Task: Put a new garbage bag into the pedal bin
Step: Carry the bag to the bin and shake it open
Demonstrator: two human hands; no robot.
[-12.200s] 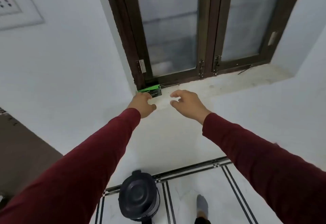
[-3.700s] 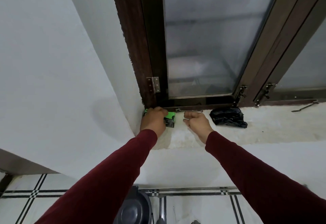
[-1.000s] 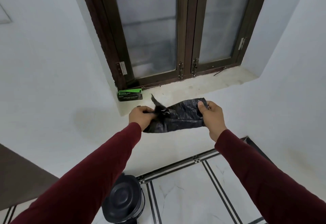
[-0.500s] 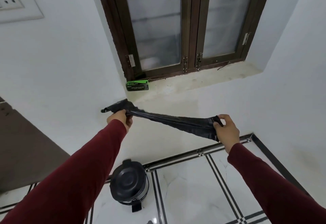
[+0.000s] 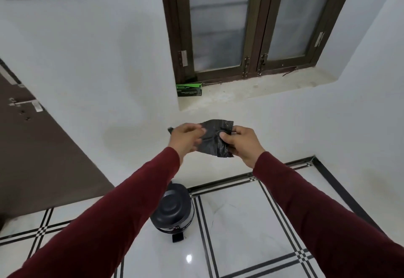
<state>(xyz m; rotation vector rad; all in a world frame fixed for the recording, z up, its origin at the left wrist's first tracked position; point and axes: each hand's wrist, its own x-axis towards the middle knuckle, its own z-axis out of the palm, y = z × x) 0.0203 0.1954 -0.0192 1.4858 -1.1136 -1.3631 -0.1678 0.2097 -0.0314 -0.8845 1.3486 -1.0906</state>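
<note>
A black garbage bag (image 5: 213,141), still folded small and crumpled, hangs in the air in front of the white wall, held between both hands. My left hand (image 5: 185,139) pinches its left edge and my right hand (image 5: 241,143) grips its right side. Below them on the floor stands the black round pedal bin (image 5: 175,211) with its lid down and its pedal facing me; my left sleeve hides part of it.
A green and black bag box (image 5: 189,89) lies at the left end of the window sill (image 5: 251,90). A brown door (image 5: 32,146) is on the left. White marble floor (image 5: 240,223) with black lines spreads right of the bin.
Half a second ago the bag was stretched long between my spread hands. Now my hands have come close together and the bag is bunched short between them.
</note>
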